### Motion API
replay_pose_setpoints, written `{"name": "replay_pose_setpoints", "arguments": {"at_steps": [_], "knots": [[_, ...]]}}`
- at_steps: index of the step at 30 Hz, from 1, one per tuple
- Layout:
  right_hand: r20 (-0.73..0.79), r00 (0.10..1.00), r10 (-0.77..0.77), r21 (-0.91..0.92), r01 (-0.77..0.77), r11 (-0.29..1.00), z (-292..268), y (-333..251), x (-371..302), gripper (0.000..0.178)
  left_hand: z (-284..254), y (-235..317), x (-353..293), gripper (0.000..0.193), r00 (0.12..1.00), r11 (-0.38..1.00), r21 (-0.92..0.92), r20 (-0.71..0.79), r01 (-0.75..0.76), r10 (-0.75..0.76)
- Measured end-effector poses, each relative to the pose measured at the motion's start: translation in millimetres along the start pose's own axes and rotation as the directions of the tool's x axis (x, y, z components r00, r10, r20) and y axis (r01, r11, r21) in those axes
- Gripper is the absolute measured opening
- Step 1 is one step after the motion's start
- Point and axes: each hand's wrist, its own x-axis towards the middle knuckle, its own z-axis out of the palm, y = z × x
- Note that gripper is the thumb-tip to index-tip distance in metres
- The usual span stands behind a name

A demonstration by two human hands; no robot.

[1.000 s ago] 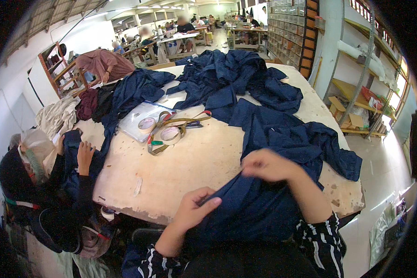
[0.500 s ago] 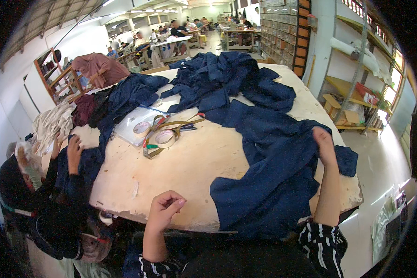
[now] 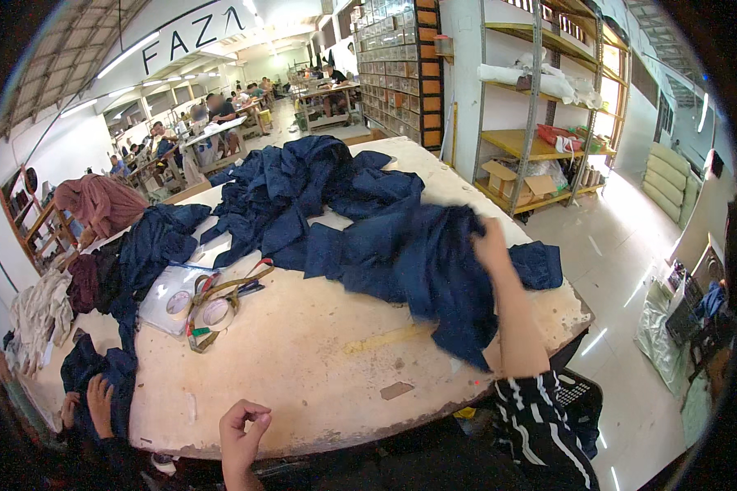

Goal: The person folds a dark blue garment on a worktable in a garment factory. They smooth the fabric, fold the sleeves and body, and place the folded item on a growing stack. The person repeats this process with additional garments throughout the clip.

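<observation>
My right hand (image 3: 490, 241) grips the edge of a dark navy piece of cloth (image 3: 446, 270) at the right side of the table. The cloth hangs in a blurred fold below my fingers, its lower corner over the tabletop. It runs into a large heap of navy fabric (image 3: 303, 180) further back. Over the near edge of the table is my left hand (image 3: 244, 432), fingers curled in toward the thumb, with nothing visible in it. A smaller folded navy piece (image 3: 536, 264) lies just right of my right forearm.
On the pale wooden table (image 3: 303, 368) lie tape rolls (image 3: 216, 311), a tape measure (image 3: 213, 288) and a plastic sleeve (image 3: 157, 307). Another person's hands (image 3: 100, 405) rest on navy cloth at the left. Metal shelves (image 3: 532, 106) stand at the right, a black crate (image 3: 580, 393) by the table.
My right hand has lifted the navy cloth and swept it away from the near edge, baring the tabletop there. The view has turned right. My left hand stays curled near the edge.
</observation>
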Motion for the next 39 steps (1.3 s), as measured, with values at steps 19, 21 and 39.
{"name": "replay_pose_setpoints", "arguments": {"at_steps": [19, 21, 39], "knots": [[0.744, -0.198, -0.638, 0.667, 0.256, 0.699, 68, -208, -269, 0.042, 51, 143, 81, 0.017, 0.709, 0.541, 0.458, 0.439, -0.705, 0.552], [0.579, -0.203, -0.79, 0.814, 0.083, 0.575, 70, -215, -272, 0.043, 51, 136, 84, 0.02, 0.7, 0.502, 0.487, 0.476, -0.714, 0.533], [0.358, 0.91, -0.209, -0.546, 0.385, 0.744, 233, -3, 97, 0.032, 81, -61, 148, 0.034, 0.932, 0.704, 0.621, 0.315, -0.344, 0.178]]}}
